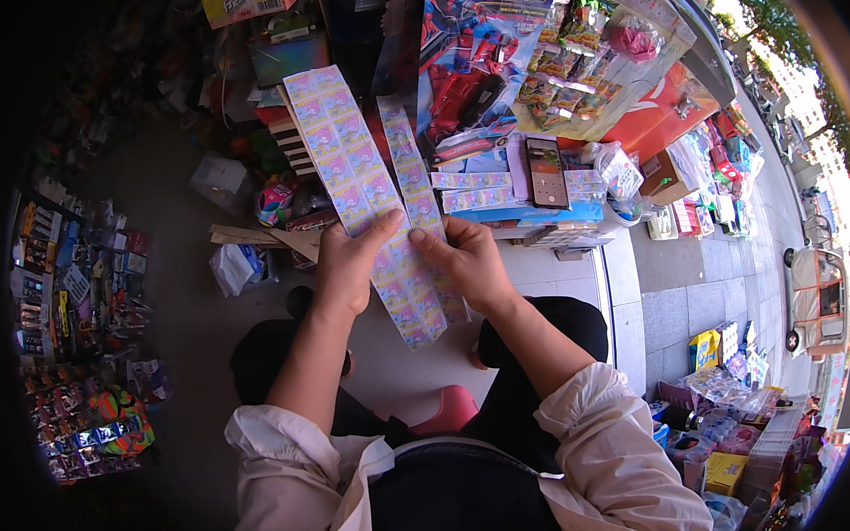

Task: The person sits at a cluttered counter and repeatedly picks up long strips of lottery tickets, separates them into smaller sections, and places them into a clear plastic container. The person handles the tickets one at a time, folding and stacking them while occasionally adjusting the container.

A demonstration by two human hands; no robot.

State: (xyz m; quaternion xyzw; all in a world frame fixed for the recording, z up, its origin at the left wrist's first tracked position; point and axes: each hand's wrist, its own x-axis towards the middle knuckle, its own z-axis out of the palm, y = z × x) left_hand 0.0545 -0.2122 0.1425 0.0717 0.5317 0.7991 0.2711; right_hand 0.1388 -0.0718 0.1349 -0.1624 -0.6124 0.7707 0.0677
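My left hand (pixel 348 265) grips a long, wide strip of small printed pictures (pixel 347 145), its thumb pressed on the front. The pictures repeat a pink cartoon figure on yellow and blue squares. My right hand (pixel 472 258) pinches a narrower strip (pixel 410 157) with the same print. Above my hands a gap separates the two strips; lower down they meet or overlap, and I cannot tell whether they are joined. Short pieces of like print (pixel 475 198) lie on a blue box (pixel 528 214) to the right, beside a smartphone (pixel 547 171).
A boxed superhero toy (pixel 471 74) stands ahead, beside hanging snack packets (pixel 579 63). Wooden slats (pixel 255 235) jut out at left, near a clear plastic bin (pixel 220 180). A pink stool (pixel 445 411) shows between my legs. Goods fill the shelves (pixel 82 291) at left and the pavement at right.
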